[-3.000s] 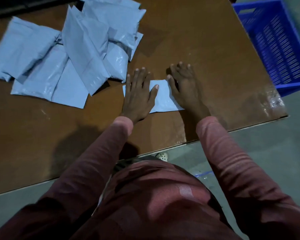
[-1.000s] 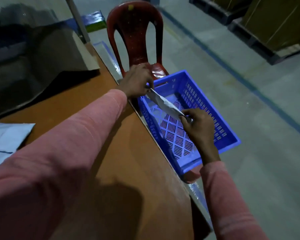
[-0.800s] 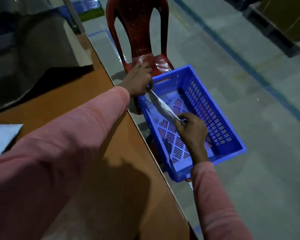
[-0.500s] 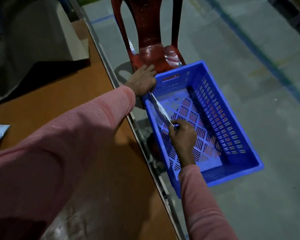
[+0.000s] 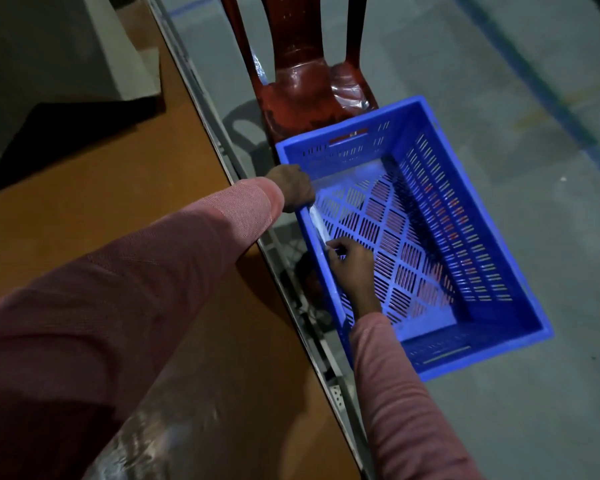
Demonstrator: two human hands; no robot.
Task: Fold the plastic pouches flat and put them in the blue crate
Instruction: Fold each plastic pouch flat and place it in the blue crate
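The blue crate (image 5: 478, 237) stands on the floor just right of the table, its slotted bottom showing. A folded pale pouch (image 5: 317, 225) stands on edge inside it, against the crate's left wall. My left hand (image 5: 293, 187) holds the pouch's far end at the crate's near-left corner. My right hand (image 5: 352, 259) is down inside the crate and pinches the pouch's near end with its fingertips. Most of the pouch is hidden behind the crate wall and my hands.
The brown table (image 5: 125, 216) fills the left side, its metal edge running diagonally beside the crate. A red plastic chair (image 5: 309, 98) stands right behind the crate. A grey box flap (image 5: 132, 60) lies on the table's far end. Grey floor lies to the right.
Both hands carried the folded pouch from the table over to the crate and lowered it inside, against the left wall. My view has tilted further down onto the crate.
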